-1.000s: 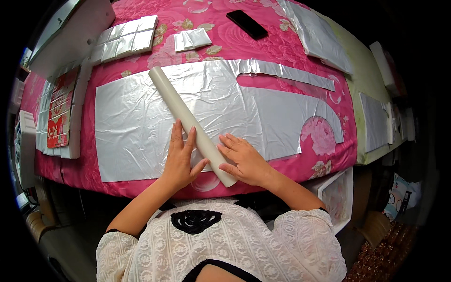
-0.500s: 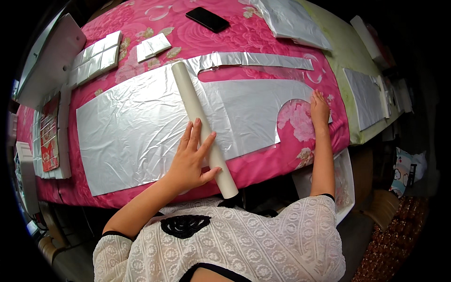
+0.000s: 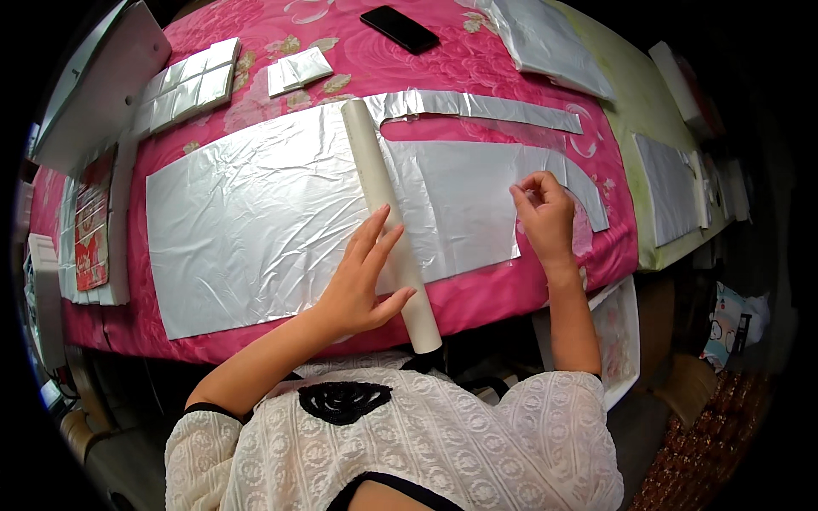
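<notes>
A thin, silvery plastic apron (image 3: 256,213) lies spread and creased across the pink flowered cloth. A long tie strip (image 3: 486,106) runs along its far side, and a curved strap (image 3: 588,193) is at its right end. Across the apron lies a cream tube (image 3: 372,162), its near end close to my body. My left hand (image 3: 362,277) rests on the tube with fingers spread, not wrapped round it. My right hand (image 3: 545,213) is at the apron's right part, thumb and fingers pinched together at its edge. The pinched bit of film is mostly hidden.
Small folded silvery packets (image 3: 192,85) sit at the far left, with another packet pair (image 3: 298,71) beside them. A black phone (image 3: 399,29) lies at the far side. More folded plastic film (image 3: 554,51) is at the far right. A white tray (image 3: 626,341) stands below the table's right edge.
My right hand has moved left from the apron's far right end and its fingers have closed into a pinch. My left hand stays on the tube. The view has shifted slightly.
</notes>
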A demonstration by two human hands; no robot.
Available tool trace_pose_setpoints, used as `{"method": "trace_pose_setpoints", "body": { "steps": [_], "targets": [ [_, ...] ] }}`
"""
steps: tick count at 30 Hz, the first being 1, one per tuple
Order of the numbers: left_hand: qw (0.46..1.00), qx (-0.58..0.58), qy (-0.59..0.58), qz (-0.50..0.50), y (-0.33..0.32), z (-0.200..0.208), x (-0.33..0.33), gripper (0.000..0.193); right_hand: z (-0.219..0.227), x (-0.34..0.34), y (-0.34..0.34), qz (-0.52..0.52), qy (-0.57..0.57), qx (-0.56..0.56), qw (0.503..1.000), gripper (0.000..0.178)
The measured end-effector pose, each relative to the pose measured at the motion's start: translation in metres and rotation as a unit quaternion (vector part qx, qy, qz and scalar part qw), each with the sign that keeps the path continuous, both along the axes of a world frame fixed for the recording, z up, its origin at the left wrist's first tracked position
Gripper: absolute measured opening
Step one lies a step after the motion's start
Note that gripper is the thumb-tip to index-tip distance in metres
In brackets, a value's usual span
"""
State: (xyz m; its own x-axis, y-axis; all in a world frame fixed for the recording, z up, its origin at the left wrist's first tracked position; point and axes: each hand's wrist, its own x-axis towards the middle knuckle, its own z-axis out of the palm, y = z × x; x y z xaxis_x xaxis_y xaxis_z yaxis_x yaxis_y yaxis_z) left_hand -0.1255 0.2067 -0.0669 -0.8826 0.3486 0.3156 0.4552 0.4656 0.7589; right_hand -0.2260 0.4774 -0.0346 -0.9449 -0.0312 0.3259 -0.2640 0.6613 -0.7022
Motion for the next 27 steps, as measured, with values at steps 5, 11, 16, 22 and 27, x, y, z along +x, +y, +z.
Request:
{"method": "trace_pose_setpoints", "body": {
  "steps": [5,11,16,22,27],
  "targets": [
    [0.804,0.423,-0.417,0.037,-0.006,0.017,-0.003,0.053,0.011,0.063,-0.108,0.254,-0.101,-0.082,0.958,0.012],
    [0.780,0.340,-0.519,0.088,-0.081,0.010,-0.006,0.017,0.019,0.105,-0.135,0.377,-0.011,-0.060,0.924,0.022],
    [0.809,0.245,-0.497,0.196,-0.191,0.012,0.008,0.010,0.025,0.123,-0.098,0.144,-0.156,0.206,0.955,0.045],
    [0.829,0.139,-0.474,0.263,-0.261,0.010,0.021,0.009,-0.004,0.148,-0.092,0.122,-0.338,0.133,0.924,0.050],
    [0.842,-0.018,-0.471,0.265,-0.283,0.018,0.019,0.013,-0.004,0.149,-0.092,0.128,-0.344,0.134,0.921,0.045]
  ]
}}
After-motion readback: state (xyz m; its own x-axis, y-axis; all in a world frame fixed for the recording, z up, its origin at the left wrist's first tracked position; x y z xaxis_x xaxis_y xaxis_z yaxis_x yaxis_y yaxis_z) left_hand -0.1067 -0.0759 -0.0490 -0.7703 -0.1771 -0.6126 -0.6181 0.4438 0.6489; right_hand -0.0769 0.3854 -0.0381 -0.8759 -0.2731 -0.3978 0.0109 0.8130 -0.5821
